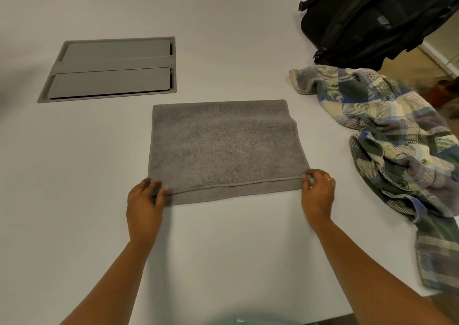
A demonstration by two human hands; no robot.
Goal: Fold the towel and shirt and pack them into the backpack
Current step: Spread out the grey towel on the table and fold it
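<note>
1. The towel (223, 148), grey, lies flat on the white table (223, 39) straight in front of you, folded into a rectangle with its long side across your view
2. Two layers show: the upper layer's hem stops just short of the near edge, so a strip of the lower layer is left uncovered
3. Your left hand (144, 200) is at the near left corner of the towel, thumb on top and fingers curled round the edge, pinching the cloth
4. Your right hand (318, 195) is at the near right corner, fingers bent in and pinching the upper hem; a ring (329, 179) shows on one finger
5. The shirt (397, 138), plaid in blue, green and cream, lies crumpled and unfolded on the table to the right of the towel, apart from it, and runs down the table's right edge
6. The backpack (372, 19), black, lies at the far right corner of the table, just beyond the shirt; whether it is unzipped cannot be told
7. A grey two-flap panel (111, 70) is set flush into the table, far left of the towel
</note>
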